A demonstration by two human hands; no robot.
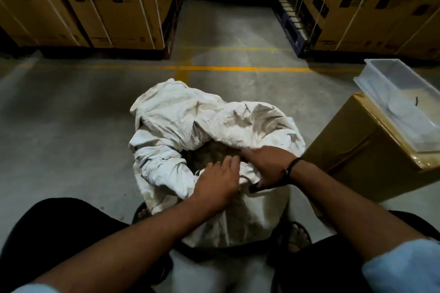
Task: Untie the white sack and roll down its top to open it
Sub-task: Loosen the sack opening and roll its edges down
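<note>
White sack (209, 126) stands upright on the floor (71, 114) between the person's feet, mouth facing up, loose top flopped away; left hand (217, 182) and right hand (267, 165) both grip its near rim.

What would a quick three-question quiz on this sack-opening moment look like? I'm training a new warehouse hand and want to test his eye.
1. True or false: the mouth of the white sack is already open, with dark contents showing.
2. Which hand wears a dark wristband: A) left hand, B) right hand?
3. What sits on top of the cardboard box to the person's right?

Key
1. True; the near rim is partly rolled, and both hands grip it.
2. B.
3. A clear plastic tray.
</note>
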